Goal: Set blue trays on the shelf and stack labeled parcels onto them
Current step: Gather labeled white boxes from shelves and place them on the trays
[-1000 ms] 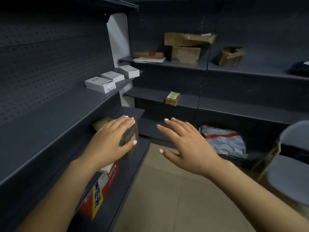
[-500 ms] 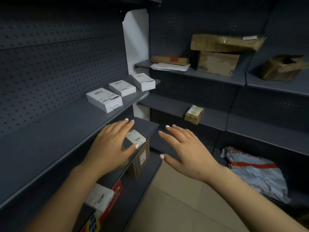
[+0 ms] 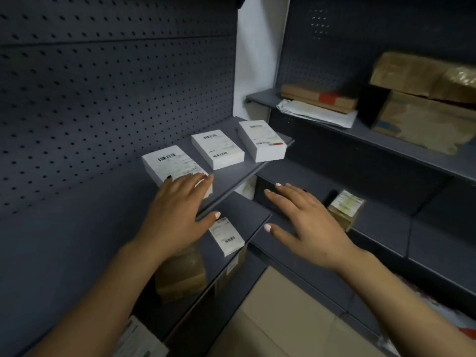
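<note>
Three white labeled parcels lie in a row on the dark grey shelf (image 3: 231,176) at left: a near parcel (image 3: 171,166), a middle parcel (image 3: 217,148) and a far parcel (image 3: 261,140). My left hand (image 3: 177,215) is open, palm down, its fingertips over the near parcel's front corner. My right hand (image 3: 306,222) hovers open, apart from the shelf edge, holding nothing. A fourth white labeled parcel (image 3: 226,237) rests on the shelf below, beside a brown box (image 3: 180,274). No blue tray is in view.
Brown cardboard boxes (image 3: 422,99) and a flat box on a white mailer (image 3: 319,106) fill the right upper shelf. A small brown parcel (image 3: 346,210) sits on the right middle shelf. Tan floor (image 3: 283,325) shows below. Perforated back panels line the shelving.
The view swung left and closer to the shelf. Both hands rose; my left hand moved from the lower shelf up to the near white parcel.
</note>
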